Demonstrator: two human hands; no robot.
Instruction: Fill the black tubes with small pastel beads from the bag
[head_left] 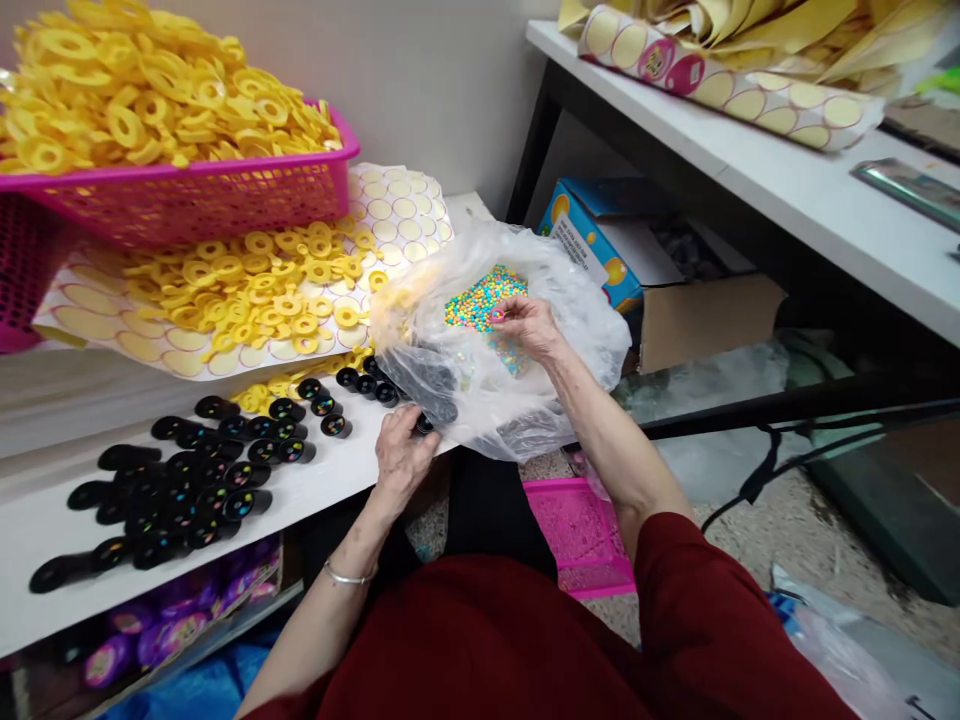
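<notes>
Two hands in shot, one clear bag (517, 400) of beads, two pink baskets (195, 205), black caps (187, 480) beyond counting.

Bare shelf (45, 520) front lies open; black caps (187, 480) crowd behind.

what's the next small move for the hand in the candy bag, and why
Probably lift the right hand out of the plastic bag toward the left hand. Its fingers seem pinched on something small over the coloured candies, while the left hand rests at the shelf edge on a black cap, beside rows of caps already holding candies.
</notes>
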